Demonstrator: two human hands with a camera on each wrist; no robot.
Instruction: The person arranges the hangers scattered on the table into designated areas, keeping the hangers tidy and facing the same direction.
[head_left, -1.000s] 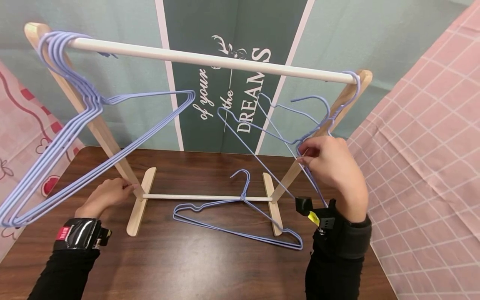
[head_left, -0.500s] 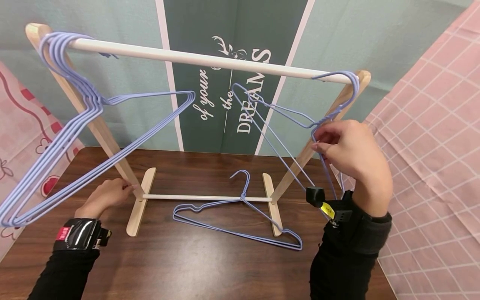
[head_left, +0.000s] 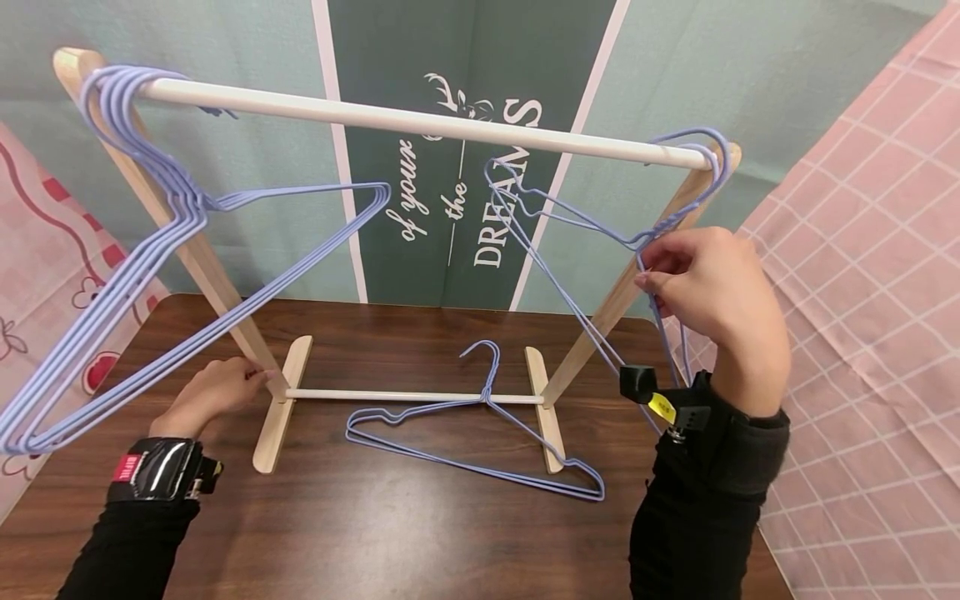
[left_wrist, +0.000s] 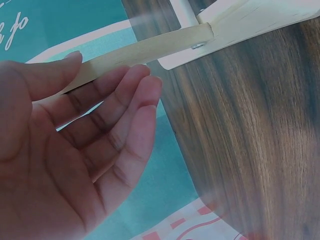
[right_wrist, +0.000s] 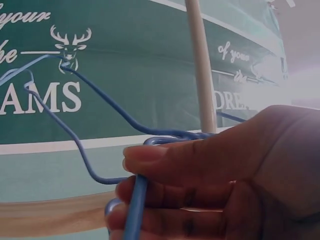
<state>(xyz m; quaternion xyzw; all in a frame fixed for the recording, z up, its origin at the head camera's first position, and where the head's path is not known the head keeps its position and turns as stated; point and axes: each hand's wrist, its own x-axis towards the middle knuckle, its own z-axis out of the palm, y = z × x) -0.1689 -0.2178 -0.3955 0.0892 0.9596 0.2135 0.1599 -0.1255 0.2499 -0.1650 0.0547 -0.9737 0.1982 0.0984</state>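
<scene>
Blue wire hanger (head_left: 570, 242) up at the right of the frame, hook looped over the right end of the white rail (head_left: 420, 121), body swung out toward the centre. Right hand (head_left: 708, 287) pinching it at the neck just under the hook, fingers (right_wrist: 170, 160) curled round the wire. Left hand (head_left: 210, 392) down at lower left, fingers relaxed and straight, resting against the wooden leg (left_wrist: 135, 52) near the rack's foot. Bunch of matching hangers (head_left: 142, 250) hooked at the rail's left end. One more hanger (head_left: 480, 433) lying flat on the dark table (head_left: 375, 533), bottom centre, across the low crossbar (head_left: 412, 396).
</scene>
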